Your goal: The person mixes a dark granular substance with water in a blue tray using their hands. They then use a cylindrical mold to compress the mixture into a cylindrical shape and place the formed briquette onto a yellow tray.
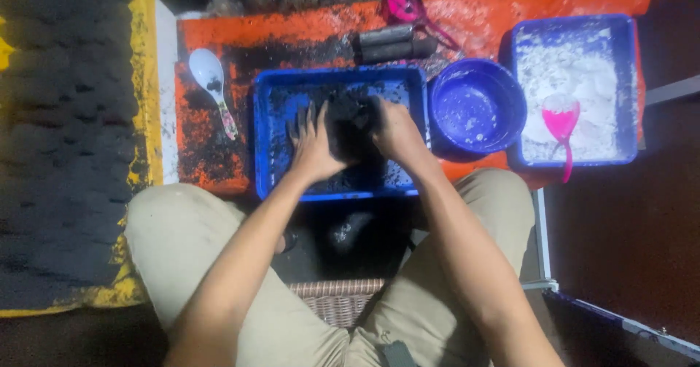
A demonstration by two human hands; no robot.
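Black lump (348, 123) sits mid blue tray (266, 148), squeezed between both hands. Left hand (313, 148) grip: fingers spread, pressing its left side. Right hand (394, 130) grip: cupped against its right side.

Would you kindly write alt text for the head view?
Both hands, left hand and right hand, press a black lump in a blue tray. Right of it sit a blue bowl and a tray of white powder.

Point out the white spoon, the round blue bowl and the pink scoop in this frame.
white spoon (207, 70), head view, on the spoon's bowl.
round blue bowl (476, 107), head view, on its inner floor.
pink scoop (561, 113), head view, on the scoop's head.
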